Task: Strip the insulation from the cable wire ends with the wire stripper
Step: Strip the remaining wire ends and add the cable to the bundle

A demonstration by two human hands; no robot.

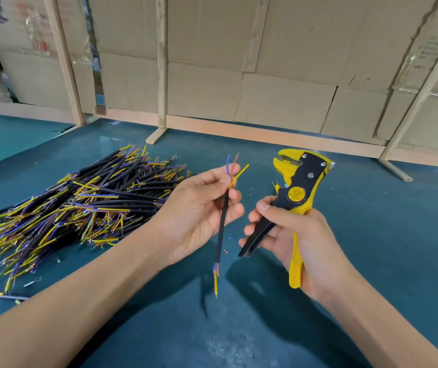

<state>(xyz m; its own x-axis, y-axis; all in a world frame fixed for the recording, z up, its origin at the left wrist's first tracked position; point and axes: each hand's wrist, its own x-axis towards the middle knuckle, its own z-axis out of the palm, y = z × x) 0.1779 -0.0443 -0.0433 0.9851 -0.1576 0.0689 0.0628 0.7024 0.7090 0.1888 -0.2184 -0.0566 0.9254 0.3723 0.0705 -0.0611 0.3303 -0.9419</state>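
My left hand (199,205) pinches a short black cable (221,229) and holds it nearly upright above the table. Blue, brown and yellow wires fan out of its top end, just above my fingertips; more coloured wires hang from its lower end. My right hand (292,240) grips the handles of a yellow and black wire stripper (296,187), jaws pointing up and away. The jaws stand a short way right of the cable's top wires and do not touch them.
A big pile of cut black cables (79,205) with yellow, blue and brown ends lies at the left on the teal table (398,248). Small insulation scraps (225,251) dot the surface. Wooden posts (161,65) and cardboard boxes close off the back edge.
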